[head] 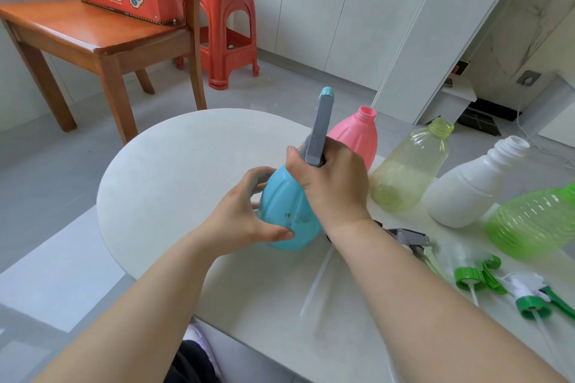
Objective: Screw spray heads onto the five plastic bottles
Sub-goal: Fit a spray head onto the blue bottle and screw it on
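So, this looks like bottle one of five. The blue bottle [286,211] is tipped a bit and held up around the middle of the bench [174,165], not far in from its rounded end. The left hand [245,211] is curled round the bottle's lower body, thumb on the near side. The right hand [333,177] is wrapped tight around the base of a grey spray head [322,121] with a blue nozzle tip, right where it meets the bottle's neck. The collar is buried under the fingers, so I can't tell how far the thread is on. The other four stand in a row along the far edge toward the right, all with open necks: the pink bottle [357,134], the yellowish clear bottle [407,171], the white bottle [466,190] and the green bottle [535,221]. Loose heads lie nearer the near edge on the right. I can make out a grey trigger head [410,238] half hidden behind the right forearm, a green spray head [476,274] and a white-and-green spray head [532,295], dip tubes trailing. My guess is the job has barely started. The next move calls for bracing the blue body with the left hand while the right twists the collar down until it seats straight, no cross-threading. Then it's on to matching a head to the pink one.
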The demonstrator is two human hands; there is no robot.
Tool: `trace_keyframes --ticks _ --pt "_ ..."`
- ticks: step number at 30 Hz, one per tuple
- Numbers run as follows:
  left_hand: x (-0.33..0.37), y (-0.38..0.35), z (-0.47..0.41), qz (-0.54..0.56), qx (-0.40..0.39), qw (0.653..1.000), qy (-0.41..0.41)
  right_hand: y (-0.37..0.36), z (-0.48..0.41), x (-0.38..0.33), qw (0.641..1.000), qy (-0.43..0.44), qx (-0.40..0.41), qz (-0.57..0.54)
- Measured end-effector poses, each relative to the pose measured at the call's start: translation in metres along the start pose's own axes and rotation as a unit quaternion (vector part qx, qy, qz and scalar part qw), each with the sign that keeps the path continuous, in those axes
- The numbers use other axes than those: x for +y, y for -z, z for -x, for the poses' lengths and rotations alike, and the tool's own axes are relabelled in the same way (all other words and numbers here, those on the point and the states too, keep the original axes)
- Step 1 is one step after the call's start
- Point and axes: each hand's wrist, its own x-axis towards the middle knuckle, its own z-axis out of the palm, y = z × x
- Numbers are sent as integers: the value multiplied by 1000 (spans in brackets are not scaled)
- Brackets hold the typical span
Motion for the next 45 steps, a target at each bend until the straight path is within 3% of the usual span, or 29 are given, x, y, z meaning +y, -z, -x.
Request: trace_keyframes --ticks 4,10,14,19,23,33,45 --pt "1 -4 2 -2 15 1000 -3 -3 -1 -2 1000 -15 12 22" --pt "2 0 -1 -18 17 1000 -14 24 -8 5 985 -8 -165 -44" --pt "-3 2 -5 -31 14 999 -10 27 -19 1 981 -24 -186 -47" --pt "-11 16 -6 -58 80 995 -5 25 -58 -15 993 -41 -93 -63" --pt "-14 19 -6 -138 84 987 -1 15 -94 -17 996 -70 -41 -30" --pt "-30 10 -12 -351 14 936 19 -27 -111 4 992 -117 -25 37" --pt "-34 12 -14 -356 29 934 -1 -25 -119 3 988 -135 -66 47"
